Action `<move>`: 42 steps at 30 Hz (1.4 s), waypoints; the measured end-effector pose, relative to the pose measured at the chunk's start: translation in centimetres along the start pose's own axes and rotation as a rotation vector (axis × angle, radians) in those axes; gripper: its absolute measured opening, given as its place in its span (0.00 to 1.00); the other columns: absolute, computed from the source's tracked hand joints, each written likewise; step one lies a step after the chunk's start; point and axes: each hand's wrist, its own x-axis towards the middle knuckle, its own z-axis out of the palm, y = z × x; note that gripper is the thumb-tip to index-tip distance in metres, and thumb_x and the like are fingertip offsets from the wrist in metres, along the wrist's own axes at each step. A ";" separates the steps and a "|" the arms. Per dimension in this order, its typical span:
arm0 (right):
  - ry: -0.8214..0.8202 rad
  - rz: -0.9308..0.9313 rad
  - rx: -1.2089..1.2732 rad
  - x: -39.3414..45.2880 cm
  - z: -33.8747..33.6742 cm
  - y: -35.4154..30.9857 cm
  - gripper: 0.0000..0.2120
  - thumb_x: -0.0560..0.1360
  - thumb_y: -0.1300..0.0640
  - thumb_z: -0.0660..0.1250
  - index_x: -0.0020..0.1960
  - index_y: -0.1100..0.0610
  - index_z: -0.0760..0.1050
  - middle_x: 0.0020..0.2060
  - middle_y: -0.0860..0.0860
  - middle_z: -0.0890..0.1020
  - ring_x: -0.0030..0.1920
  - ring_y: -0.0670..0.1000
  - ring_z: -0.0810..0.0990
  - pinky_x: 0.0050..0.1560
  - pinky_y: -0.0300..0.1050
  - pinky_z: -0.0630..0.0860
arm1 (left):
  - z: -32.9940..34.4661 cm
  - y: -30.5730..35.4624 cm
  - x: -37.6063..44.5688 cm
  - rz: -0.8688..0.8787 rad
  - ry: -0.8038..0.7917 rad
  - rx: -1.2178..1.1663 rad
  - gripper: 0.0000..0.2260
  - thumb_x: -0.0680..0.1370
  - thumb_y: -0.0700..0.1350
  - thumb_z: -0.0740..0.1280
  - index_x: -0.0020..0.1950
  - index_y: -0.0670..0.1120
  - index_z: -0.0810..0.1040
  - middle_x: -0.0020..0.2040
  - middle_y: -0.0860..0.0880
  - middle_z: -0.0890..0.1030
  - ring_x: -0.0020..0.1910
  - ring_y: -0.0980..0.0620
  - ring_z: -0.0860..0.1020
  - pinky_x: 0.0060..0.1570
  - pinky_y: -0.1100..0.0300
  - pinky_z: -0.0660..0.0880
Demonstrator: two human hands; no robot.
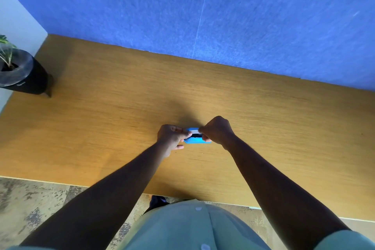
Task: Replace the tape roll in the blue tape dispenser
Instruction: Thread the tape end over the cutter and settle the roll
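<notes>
The blue tape dispenser (pixel 196 140) lies on the wooden table (pixel 113 107), between my two hands. A pale strip of tape (pixel 196 131) runs across its top. My left hand (pixel 172 137) pinches the strip's left end with thumb and forefinger. My right hand (pixel 217 131) is closed over the right end of the dispenser and the tape there. A dark opening shows in the dispenser under the strip. The roll itself is hidden by my right hand and the dispenser body.
A black pot with a green plant (pixel 19 72) stands at the table's far left corner. A blue felt wall panel (pixel 223 16) rises along the table's back edge. The table's near edge is close to my body, above patterned floor (pixel 40 203).
</notes>
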 end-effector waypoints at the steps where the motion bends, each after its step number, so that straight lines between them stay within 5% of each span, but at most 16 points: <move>1: -0.004 0.008 0.023 0.0 0.1 -0.1 0.14 0.72 0.49 0.75 0.42 0.61 0.87 0.33 0.51 0.88 0.43 0.51 0.88 0.49 0.50 0.84 | 0.0 0.1 0.0 0.006 -0.002 0.011 0.14 0.69 0.43 0.83 0.50 0.39 0.87 0.47 0.43 0.88 0.47 0.49 0.85 0.41 0.53 0.85; 12: -0.087 0.002 0.091 0.2 -1.1 0.5 0.11 0.73 0.54 0.79 0.47 0.62 0.87 0.33 0.51 0.88 0.25 0.41 0.81 0.33 0.35 0.73 | 0.0 0.8 0.4 0.061 0.036 0.215 0.08 0.70 0.43 0.80 0.45 0.40 0.87 0.43 0.44 0.88 0.44 0.50 0.86 0.42 0.50 0.87; 15: -0.094 0.007 0.118 0.2 -1.2 0.7 0.09 0.73 0.56 0.79 0.46 0.62 0.87 0.33 0.51 0.88 0.27 0.42 0.83 0.33 0.34 0.76 | 0.2 0.8 0.1 0.065 0.040 0.203 0.13 0.70 0.49 0.82 0.46 0.41 0.87 0.42 0.45 0.88 0.44 0.51 0.86 0.40 0.51 0.86; 18: -0.103 -0.004 0.161 0.2 -1.3 1.0 0.09 0.72 0.57 0.80 0.47 0.63 0.87 0.34 0.53 0.89 0.33 0.46 0.87 0.45 0.40 0.83 | 0.5 0.7 0.0 0.073 0.062 0.201 0.19 0.67 0.53 0.83 0.47 0.40 0.86 0.42 0.44 0.88 0.44 0.50 0.86 0.42 0.49 0.86; 24: -0.116 -0.014 0.180 0.4 -1.4 1.3 0.08 0.72 0.58 0.80 0.45 0.64 0.87 0.35 0.55 0.89 0.41 0.53 0.90 0.55 0.48 0.86 | 0.8 0.9 0.2 0.063 0.062 0.187 0.15 0.69 0.48 0.83 0.45 0.39 0.85 0.44 0.43 0.88 0.45 0.49 0.86 0.45 0.47 0.86; 32: -0.116 -0.002 0.213 0.6 -1.3 1.5 0.08 0.72 0.59 0.80 0.45 0.64 0.87 0.36 0.55 0.89 0.43 0.56 0.90 0.55 0.54 0.86 | 0.6 0.9 0.2 0.067 0.028 0.189 0.14 0.70 0.46 0.82 0.48 0.38 0.86 0.43 0.43 0.88 0.43 0.49 0.87 0.45 0.48 0.86; 42: -0.128 0.038 0.266 0.7 -1.1 1.1 0.10 0.71 0.58 0.81 0.45 0.65 0.86 0.36 0.56 0.89 0.40 0.55 0.90 0.50 0.49 0.87 | 0.8 1.0 0.0 0.070 0.025 0.178 0.13 0.71 0.44 0.81 0.48 0.39 0.85 0.44 0.43 0.88 0.44 0.49 0.87 0.44 0.49 0.86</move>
